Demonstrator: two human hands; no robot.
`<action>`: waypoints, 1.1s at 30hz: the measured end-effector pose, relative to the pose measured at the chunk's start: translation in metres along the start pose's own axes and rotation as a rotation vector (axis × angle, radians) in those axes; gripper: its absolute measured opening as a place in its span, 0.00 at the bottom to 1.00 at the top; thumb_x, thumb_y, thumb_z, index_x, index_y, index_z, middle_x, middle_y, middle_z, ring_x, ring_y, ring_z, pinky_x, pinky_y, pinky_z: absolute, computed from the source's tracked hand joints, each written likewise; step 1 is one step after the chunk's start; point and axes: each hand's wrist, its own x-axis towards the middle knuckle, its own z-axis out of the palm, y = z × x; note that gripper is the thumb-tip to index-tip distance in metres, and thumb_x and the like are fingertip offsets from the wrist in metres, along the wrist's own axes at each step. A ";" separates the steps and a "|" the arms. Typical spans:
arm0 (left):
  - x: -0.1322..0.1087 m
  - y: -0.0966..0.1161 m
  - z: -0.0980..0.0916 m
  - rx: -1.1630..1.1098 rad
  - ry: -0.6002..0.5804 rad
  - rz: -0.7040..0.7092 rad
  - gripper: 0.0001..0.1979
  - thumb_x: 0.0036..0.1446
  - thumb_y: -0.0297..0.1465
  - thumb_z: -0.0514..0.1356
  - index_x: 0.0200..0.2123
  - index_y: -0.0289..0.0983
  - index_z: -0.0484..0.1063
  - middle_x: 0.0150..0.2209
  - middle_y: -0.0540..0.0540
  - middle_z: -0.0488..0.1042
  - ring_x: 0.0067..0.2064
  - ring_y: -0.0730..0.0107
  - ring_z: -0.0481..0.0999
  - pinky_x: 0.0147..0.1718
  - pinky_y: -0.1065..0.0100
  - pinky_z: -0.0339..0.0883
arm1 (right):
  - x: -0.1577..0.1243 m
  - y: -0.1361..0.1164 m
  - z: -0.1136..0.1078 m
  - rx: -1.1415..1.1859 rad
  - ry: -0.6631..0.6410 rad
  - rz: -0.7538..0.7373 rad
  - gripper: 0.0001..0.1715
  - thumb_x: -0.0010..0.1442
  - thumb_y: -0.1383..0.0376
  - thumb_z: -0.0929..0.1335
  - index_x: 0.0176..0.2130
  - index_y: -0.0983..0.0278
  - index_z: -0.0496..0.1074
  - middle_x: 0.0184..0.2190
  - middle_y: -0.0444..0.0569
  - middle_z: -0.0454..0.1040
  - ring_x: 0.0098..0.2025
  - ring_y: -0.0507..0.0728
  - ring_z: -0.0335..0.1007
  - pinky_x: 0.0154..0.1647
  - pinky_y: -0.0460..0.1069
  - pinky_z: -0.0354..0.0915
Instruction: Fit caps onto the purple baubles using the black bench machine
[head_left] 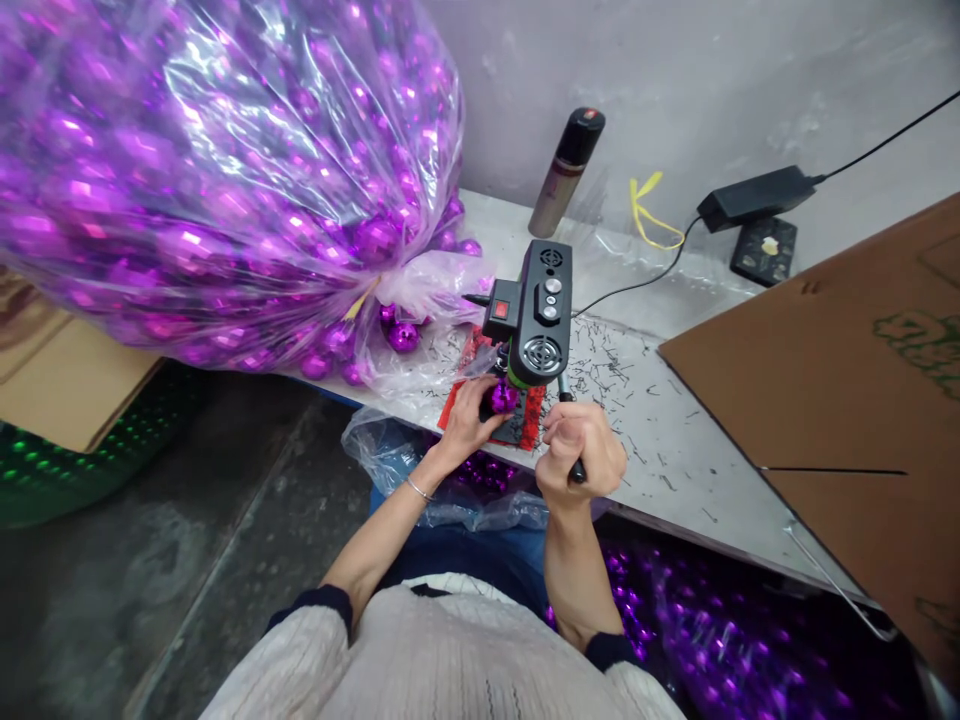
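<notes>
In the head view a black bench drill press [551, 300] stands on the white table over a red mat [533, 415]. My left hand [470, 418] grips a shiny purple ball ornament [503, 398] under the front end of the machine, fingers at its left side and thumb below it. Whether a bit touches the ball is hidden by the machine's housing. My right hand [581, 450] is wrapped round the black-handled lever [577, 470] at the machine's right side.
A large clear bag of purple balls [247, 200] fills the left. Loose balls [403, 336] lie beside it. Behind stand a spray can [566, 172] and a power adapter [757, 198]. A cardboard box [840, 390] borders the right. Dark shavings [607, 375] litter the table.
</notes>
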 end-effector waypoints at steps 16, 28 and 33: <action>0.004 0.007 -0.005 0.001 -0.029 -0.082 0.26 0.57 0.45 0.70 0.54 0.40 0.72 0.51 0.41 0.80 0.52 0.56 0.80 0.56 0.53 0.72 | -0.021 0.003 0.001 0.004 -0.031 0.012 0.13 0.69 0.68 0.62 0.30 0.60 0.64 0.26 0.44 0.71 0.27 0.51 0.68 0.29 0.47 0.62; 0.001 0.004 -0.005 -0.012 -0.023 -0.097 0.27 0.57 0.45 0.71 0.55 0.40 0.71 0.50 0.41 0.80 0.51 0.57 0.80 0.54 0.54 0.73 | -0.057 0.024 0.017 0.045 0.029 -0.039 0.16 0.72 0.64 0.59 0.31 0.60 0.64 0.28 0.44 0.72 0.27 0.51 0.69 0.33 0.50 0.67; 0.001 0.004 -0.005 -0.014 -0.030 -0.096 0.27 0.57 0.45 0.70 0.56 0.40 0.71 0.50 0.42 0.80 0.51 0.57 0.80 0.54 0.56 0.73 | -0.063 0.026 0.023 0.085 0.088 -0.037 0.16 0.72 0.63 0.58 0.31 0.60 0.64 0.28 0.43 0.71 0.28 0.51 0.70 0.33 0.50 0.67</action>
